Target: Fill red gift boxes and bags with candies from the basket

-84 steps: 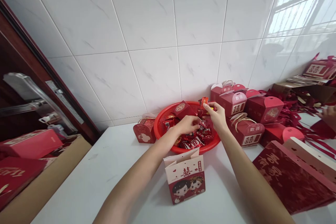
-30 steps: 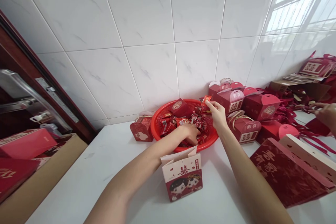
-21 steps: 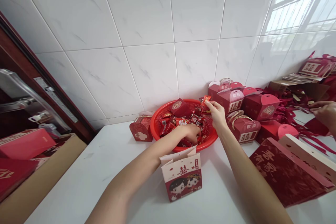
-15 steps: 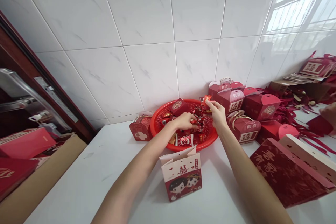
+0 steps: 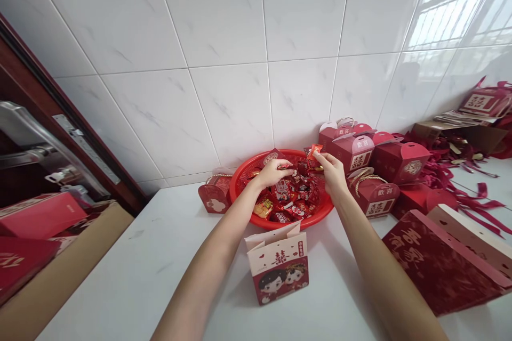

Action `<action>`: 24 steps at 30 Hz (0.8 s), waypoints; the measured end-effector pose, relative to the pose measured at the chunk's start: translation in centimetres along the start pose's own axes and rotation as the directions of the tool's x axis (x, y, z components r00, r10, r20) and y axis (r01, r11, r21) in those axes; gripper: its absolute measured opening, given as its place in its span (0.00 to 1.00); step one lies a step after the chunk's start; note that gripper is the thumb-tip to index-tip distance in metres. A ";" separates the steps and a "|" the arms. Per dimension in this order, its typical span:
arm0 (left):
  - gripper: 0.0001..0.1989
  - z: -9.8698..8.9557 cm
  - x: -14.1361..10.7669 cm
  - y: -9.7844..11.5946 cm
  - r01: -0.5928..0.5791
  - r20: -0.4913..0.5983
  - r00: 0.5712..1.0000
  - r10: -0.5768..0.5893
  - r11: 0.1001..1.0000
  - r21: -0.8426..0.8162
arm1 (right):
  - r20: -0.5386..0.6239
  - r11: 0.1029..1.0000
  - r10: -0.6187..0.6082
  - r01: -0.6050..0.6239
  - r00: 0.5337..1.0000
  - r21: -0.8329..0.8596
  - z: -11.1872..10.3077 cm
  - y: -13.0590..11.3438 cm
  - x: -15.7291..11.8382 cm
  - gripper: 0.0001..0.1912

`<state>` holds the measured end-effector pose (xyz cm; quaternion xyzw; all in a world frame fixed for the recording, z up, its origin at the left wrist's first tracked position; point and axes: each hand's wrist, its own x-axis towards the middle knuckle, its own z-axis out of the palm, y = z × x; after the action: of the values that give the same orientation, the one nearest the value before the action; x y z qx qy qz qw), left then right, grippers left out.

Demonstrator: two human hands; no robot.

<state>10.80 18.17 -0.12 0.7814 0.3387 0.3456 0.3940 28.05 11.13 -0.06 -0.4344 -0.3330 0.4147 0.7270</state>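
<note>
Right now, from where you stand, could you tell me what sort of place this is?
Probably a room in a home, though I cannot be sure: there is a tiled wall, a metal door handle, and a pale tabletop bearing a red basket of wrapped sweets.

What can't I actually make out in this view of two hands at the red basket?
All in the head view, now:
- Basket bottom: mostly hidden by sweets.
- Whatever the left hand may be pinching: too small, partly behind fingers.
- Lettering on the right hand's packet: too small.
- Inside the paper bag: hidden by its front.
- Cardboard box: cut off by the left edge.
</note>
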 end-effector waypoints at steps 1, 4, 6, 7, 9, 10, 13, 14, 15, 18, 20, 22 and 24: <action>0.12 0.0 0.0 0.0 -0.003 -0.005 1.000 0.003 1.000 -0.001 | 0.003 1.000 0.002 -0.002 1.000 0.000 0.0 0.0 0.0 0.23; 0.11 -0.1 0.0 -0.1 -0.015 -0.020 1.000 0.015 1.000 -0.009 | 0.014 1.000 0.011 -0.011 1.000 0.002 0.0 0.1 0.0 0.24; 0.12 -0.1 -0.1 -0.1 -0.029 -0.019 0.999 0.029 1.000 -0.012 | 0.023 1.000 0.014 -0.014 1.000 0.002 0.0 0.1 0.1 0.24; 0.12 -0.2 -0.1 -0.1 -0.037 -0.019 0.999 0.037 0.999 -0.012 | 0.026 1.000 0.016 -0.016 1.000 0.000 0.0 0.1 0.1 0.24; 0.12 -0.2 -0.2 0.0 -0.042 -0.032 0.999 0.042 0.999 -0.011 | 0.029 1.000 0.019 -0.019 0.999 -0.004 0.0 0.1 0.1 0.24; 0.11 -0.2 -0.2 0.0 -0.034 -0.040 0.999 0.034 0.999 -0.009 | 0.031 1.000 0.019 -0.019 0.999 -0.006 0.0 0.1 0.2 0.24; 0.10 -0.3 -0.2 0.2 -0.003 -0.078 0.997 0.003 1.000 -0.004 | 0.033 1.000 0.021 -0.021 0.999 -0.014 0.0 0.2 0.3 0.24; 0.10 -0.3 -0.2 0.3 0.000 -0.090 0.996 0.000 1.000 -0.003 | 0.034 1.000 0.021 -0.020 0.999 -0.017 0.0 0.2 0.3 0.24; 0.09 -0.3 -0.1 0.4 -0.001 -0.102 0.995 0.001 1.000 -0.005 | 0.037 1.000 0.019 -0.019 0.999 -0.018 0.0 0.2 0.3 0.25; 0.11 -0.3 -0.2 0.6 0.005 -0.145 0.989 -0.015 0.998 -0.065 | 0.067 1.000 0.020 -0.020 0.998 -0.001 -0.1 0.3 0.3 0.25; 0.13 -0.3 -0.6 0.9 0.038 -0.167 0.984 -0.066 0.986 -0.164 | 0.116 0.999 0.036 -0.040 0.993 0.028 -0.1 0.2 0.3 0.25; 0.15 -0.4 -1.3 1.2 0.053 -0.192 0.976 -0.104 0.966 -0.253 | 0.182 0.995 0.058 -0.071 0.982 0.067 -0.1 -0.1 0.2 0.24; 0.15 -0.7 -2.4 1.5 0.021 -0.226 0.970 -0.084 0.963 -0.269 | 0.245 0.990 0.076 -0.103 0.967 0.100 0.1 -0.4 0.0 0.23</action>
<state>9.36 15.77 0.79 0.6660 0.3547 0.4671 0.4609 28.05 11.04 0.30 -0.3542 -0.3747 0.5147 0.6849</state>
